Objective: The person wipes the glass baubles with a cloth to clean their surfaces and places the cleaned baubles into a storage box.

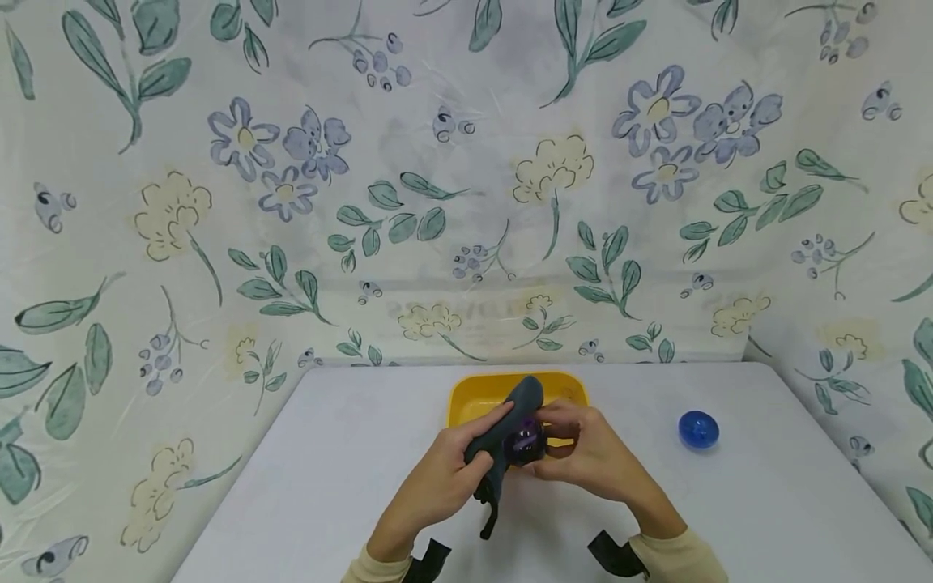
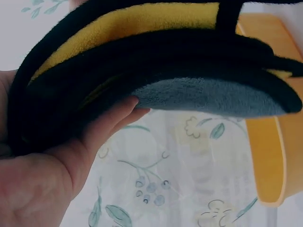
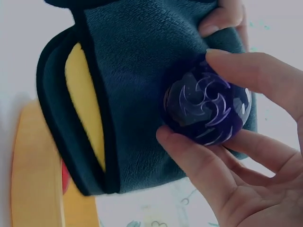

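Observation:
My left hand grips a folded cloth, dark grey-blue outside with black edging and a loop hanging from its lower end. Yellow lining shows between its folds in the left wrist view, where the fingers of my left hand curl round it. With thumb and fingertips, my right hand pinches a dark purple, shiny ball right against the cloth. Pale swirling blades are marked on the ball in the right wrist view. Both things are held over the near side of a yellow tray.
A shiny blue rounded object lies on the white table, to the right of the tray. Something red shows beside the tray's wall in the right wrist view. A flower-patterned sheet rises behind the table and at both sides.

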Action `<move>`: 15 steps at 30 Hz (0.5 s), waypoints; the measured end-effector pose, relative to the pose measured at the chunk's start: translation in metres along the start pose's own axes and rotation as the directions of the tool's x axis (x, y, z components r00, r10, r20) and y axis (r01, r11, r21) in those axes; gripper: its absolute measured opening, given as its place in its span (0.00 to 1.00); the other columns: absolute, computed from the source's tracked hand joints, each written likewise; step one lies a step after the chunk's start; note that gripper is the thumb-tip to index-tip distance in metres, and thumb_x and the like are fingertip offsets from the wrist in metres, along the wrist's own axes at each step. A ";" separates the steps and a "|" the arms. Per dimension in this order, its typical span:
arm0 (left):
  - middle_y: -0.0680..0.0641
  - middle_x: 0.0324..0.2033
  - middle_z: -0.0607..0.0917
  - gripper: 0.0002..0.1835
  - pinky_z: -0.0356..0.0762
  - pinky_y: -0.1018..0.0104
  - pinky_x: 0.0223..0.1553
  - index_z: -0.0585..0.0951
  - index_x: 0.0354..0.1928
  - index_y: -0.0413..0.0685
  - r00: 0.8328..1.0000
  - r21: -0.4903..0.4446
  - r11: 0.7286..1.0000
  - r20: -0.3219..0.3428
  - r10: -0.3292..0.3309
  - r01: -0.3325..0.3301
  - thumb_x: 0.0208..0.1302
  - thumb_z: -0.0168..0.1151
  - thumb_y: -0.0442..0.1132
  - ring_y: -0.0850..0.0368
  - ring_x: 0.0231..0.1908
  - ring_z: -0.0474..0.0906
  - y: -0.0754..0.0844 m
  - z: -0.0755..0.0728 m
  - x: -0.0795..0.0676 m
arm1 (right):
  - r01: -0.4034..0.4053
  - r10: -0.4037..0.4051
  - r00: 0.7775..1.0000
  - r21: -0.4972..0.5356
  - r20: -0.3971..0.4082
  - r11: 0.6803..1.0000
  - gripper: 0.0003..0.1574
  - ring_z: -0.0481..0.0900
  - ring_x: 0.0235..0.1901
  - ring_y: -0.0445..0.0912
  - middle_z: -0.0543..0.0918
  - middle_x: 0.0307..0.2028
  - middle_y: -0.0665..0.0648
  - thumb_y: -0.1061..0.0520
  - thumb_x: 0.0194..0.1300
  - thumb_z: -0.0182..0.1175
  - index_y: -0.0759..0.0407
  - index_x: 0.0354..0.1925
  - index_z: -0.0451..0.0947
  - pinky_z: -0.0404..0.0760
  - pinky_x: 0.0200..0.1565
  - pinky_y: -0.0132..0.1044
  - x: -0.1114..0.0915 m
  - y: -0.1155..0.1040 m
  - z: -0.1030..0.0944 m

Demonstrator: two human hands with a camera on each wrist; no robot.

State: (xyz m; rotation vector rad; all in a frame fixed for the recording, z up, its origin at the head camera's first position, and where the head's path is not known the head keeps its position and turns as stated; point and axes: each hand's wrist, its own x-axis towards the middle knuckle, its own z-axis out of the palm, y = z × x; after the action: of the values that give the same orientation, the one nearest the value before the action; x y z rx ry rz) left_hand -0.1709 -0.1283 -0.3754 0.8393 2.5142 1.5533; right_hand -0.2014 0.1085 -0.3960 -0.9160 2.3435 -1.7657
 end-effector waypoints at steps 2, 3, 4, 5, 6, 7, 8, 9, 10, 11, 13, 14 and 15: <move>0.37 0.73 0.72 0.34 0.85 0.66 0.52 0.66 0.78 0.52 1.000 -0.014 1.000 0.008 0.001 -0.001 0.70 0.45 0.26 0.45 0.55 0.82 -0.002 -0.001 0.000 | -0.007 0.007 1.000 0.019 0.010 1.000 0.33 0.87 0.55 0.60 0.82 0.58 0.64 0.58 0.56 0.76 0.60 0.60 0.83 0.89 0.49 0.43 -0.001 -0.002 0.000; 0.37 0.73 0.72 0.34 0.85 0.65 0.53 0.66 0.78 0.51 1.000 -0.025 1.000 0.014 0.001 0.000 0.70 0.45 0.26 0.46 0.56 0.82 -0.003 -0.001 0.001 | -0.014 0.013 1.000 0.022 0.012 1.000 0.33 0.87 0.55 0.59 0.82 0.58 0.64 0.57 0.56 0.76 0.60 0.60 0.83 0.89 0.49 0.42 -0.002 -0.003 0.000; 0.38 0.73 0.72 0.34 0.85 0.66 0.54 0.65 0.78 0.50 1.000 -0.034 0.999 0.017 0.002 -0.001 0.70 0.45 0.26 0.46 0.56 0.81 -0.004 -0.001 0.001 | -0.018 0.018 1.000 0.027 0.013 0.999 0.33 0.87 0.54 0.58 0.82 0.59 0.64 0.57 0.56 0.76 0.61 0.61 0.83 0.89 0.49 0.42 -0.002 -0.003 0.000; 0.38 0.73 0.72 0.34 0.84 0.67 0.53 0.65 0.79 0.49 1.000 -0.040 0.999 0.019 0.003 -0.002 0.71 0.45 0.26 0.47 0.56 0.81 -0.005 -0.002 0.001 | -0.022 0.021 1.000 0.033 0.011 0.999 0.34 0.87 0.54 0.58 0.81 0.59 0.64 0.56 0.56 0.76 0.61 0.61 0.83 0.89 0.49 0.42 -0.002 -0.004 0.000; 0.38 0.74 0.72 0.34 0.84 0.69 0.52 0.64 0.79 0.49 1.000 -0.049 0.999 0.022 0.003 -0.002 0.71 0.44 0.26 0.47 0.55 0.81 -0.005 -0.002 0.002 | -0.024 0.023 1.000 0.039 0.007 0.999 0.34 0.86 0.54 0.58 0.81 0.59 0.65 0.56 0.56 0.76 0.62 0.61 0.83 0.89 0.49 0.42 -0.003 -0.005 0.000; 0.38 0.74 0.71 0.34 0.83 0.70 0.50 0.64 0.79 0.48 1.000 -0.058 0.998 0.025 0.001 0.000 0.71 0.44 0.26 0.48 0.54 0.80 -0.006 -0.003 0.002 | -0.022 0.022 1.000 0.044 0.000 0.999 0.35 0.86 0.54 0.58 0.81 0.59 0.65 0.56 0.56 0.77 0.62 0.61 0.82 0.89 0.49 0.41 -0.003 -0.005 0.001; 0.38 0.74 0.71 0.34 0.83 0.71 0.51 0.63 0.79 0.47 1.000 -0.064 0.998 0.027 0.000 0.001 0.71 0.44 0.26 0.48 0.54 0.80 -0.006 -0.003 0.002 | -0.019 0.019 1.000 0.045 -0.007 0.999 0.35 0.86 0.54 0.58 0.81 0.58 0.65 0.56 0.56 0.77 0.63 0.61 0.82 0.89 0.49 0.41 -0.003 -0.005 0.002; 0.38 0.74 0.70 0.34 0.83 0.71 0.52 0.63 0.79 0.46 1.000 -0.077 0.997 0.029 -0.001 0.004 0.71 0.44 0.26 0.48 0.55 0.80 -0.007 -0.003 0.003 | -0.013 0.014 1.000 0.049 -0.014 0.999 0.35 0.86 0.54 0.59 0.81 0.58 0.65 0.56 0.56 0.77 0.63 0.61 0.82 0.89 0.49 0.41 -0.004 -0.005 0.002; 0.38 0.75 0.70 0.34 0.83 0.71 0.53 0.62 0.79 0.46 1.000 -0.088 0.996 0.031 -0.002 0.004 0.71 0.44 0.27 0.48 0.56 0.80 -0.007 -0.004 0.003 | -0.005 0.006 1.000 0.054 -0.020 0.999 0.36 0.86 0.54 0.59 0.81 0.58 0.65 0.56 0.56 0.77 0.63 0.62 0.82 0.89 0.48 0.40 -0.003 -0.005 0.003; 0.38 0.75 0.69 0.34 0.83 0.70 0.54 0.62 0.79 0.45 0.999 -0.101 0.995 0.032 -0.001 0.004 0.71 0.43 0.27 0.47 0.58 0.79 -0.008 -0.004 0.003 | 0.003 -0.002 1.000 0.062 -0.027 0.998 0.36 0.86 0.55 0.60 0.81 0.58 0.66 0.57 0.56 0.77 0.63 0.62 0.81 0.89 0.48 0.40 -0.003 -0.005 0.004; 0.38 0.75 0.69 0.34 0.82 0.66 0.58 0.62 0.79 0.44 0.999 -0.131 0.991 0.036 -0.004 0.009 0.71 0.43 0.27 0.44 0.63 0.78 -0.009 -0.006 0.004 | 0.018 -0.015 0.999 0.075 -0.040 0.997 0.36 0.86 0.55 0.62 0.81 0.58 0.67 0.57 0.56 0.77 0.64 0.63 0.81 0.89 0.48 0.40 -0.004 -0.006 0.005; 0.38 0.76 0.68 0.34 0.81 0.65 0.60 0.62 0.79 0.44 0.999 -0.149 0.989 0.038 -0.005 0.010 0.72 0.43 0.27 0.43 0.65 0.77 -0.010 -0.006 0.004 | 0.027 -0.024 0.999 0.080 -0.045 0.996 0.36 0.86 0.55 0.62 0.81 0.58 0.67 0.58 0.57 0.77 0.64 0.63 0.80 0.89 0.48 0.40 -0.004 -0.006 0.006; 0.38 0.76 0.68 0.34 0.82 0.64 0.60 0.62 0.79 0.43 0.999 -0.166 0.986 0.039 -0.007 0.014 0.72 0.43 0.27 0.41 0.65 0.77 -0.011 -0.006 0.005 | 0.037 -0.033 0.998 0.084 -0.052 0.996 0.36 0.86 0.56 0.63 0.81 0.58 0.67 0.58 0.57 0.76 0.64 0.63 0.80 0.89 0.48 0.40 -0.004 -0.006 0.006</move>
State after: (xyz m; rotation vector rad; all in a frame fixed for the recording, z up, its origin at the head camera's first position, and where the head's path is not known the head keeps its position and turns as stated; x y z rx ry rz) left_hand -0.1815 -0.1346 -0.3803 0.8230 2.3195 1.6983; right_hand -0.1932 0.1043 -0.3936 -0.9162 2.2754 -1.9080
